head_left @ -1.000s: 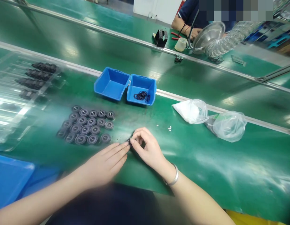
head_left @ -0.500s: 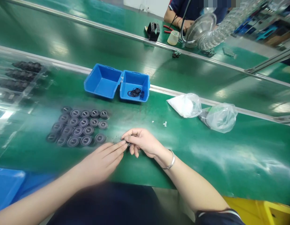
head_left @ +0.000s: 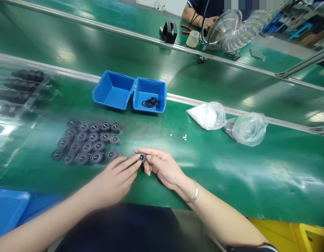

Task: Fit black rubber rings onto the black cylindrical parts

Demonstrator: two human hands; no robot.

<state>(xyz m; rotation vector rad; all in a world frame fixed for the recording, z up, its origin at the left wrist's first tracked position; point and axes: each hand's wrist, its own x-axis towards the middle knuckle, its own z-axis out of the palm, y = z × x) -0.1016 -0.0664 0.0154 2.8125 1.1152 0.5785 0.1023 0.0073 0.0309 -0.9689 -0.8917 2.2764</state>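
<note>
A small round black part [head_left: 142, 157] is held between my two hands, just above the green table. My left hand [head_left: 120, 176] has its fingers pressed together, their tips on the part's left side. My right hand [head_left: 162, 164] grips the right side between thumb and fingers, with the index finger stretched along the far side. Left of my hands, several round black parts [head_left: 93, 137] stand in rows, each with a slot-like mark on top. Small white pieces [head_left: 185, 137] lie on the table to the right.
Two blue bins [head_left: 114, 91] stand at the back; the right one [head_left: 149, 94] holds thin black rings. Two plastic bags [head_left: 207, 116] lie right of them. Clear trays [head_left: 25, 101] with black parts are at left. A person's hand [head_left: 210, 21] shows across the bench.
My right hand has shifted slightly right and opened its thumb away from my left fingertips, so the round part's top now shows. The view has moved a little.
</note>
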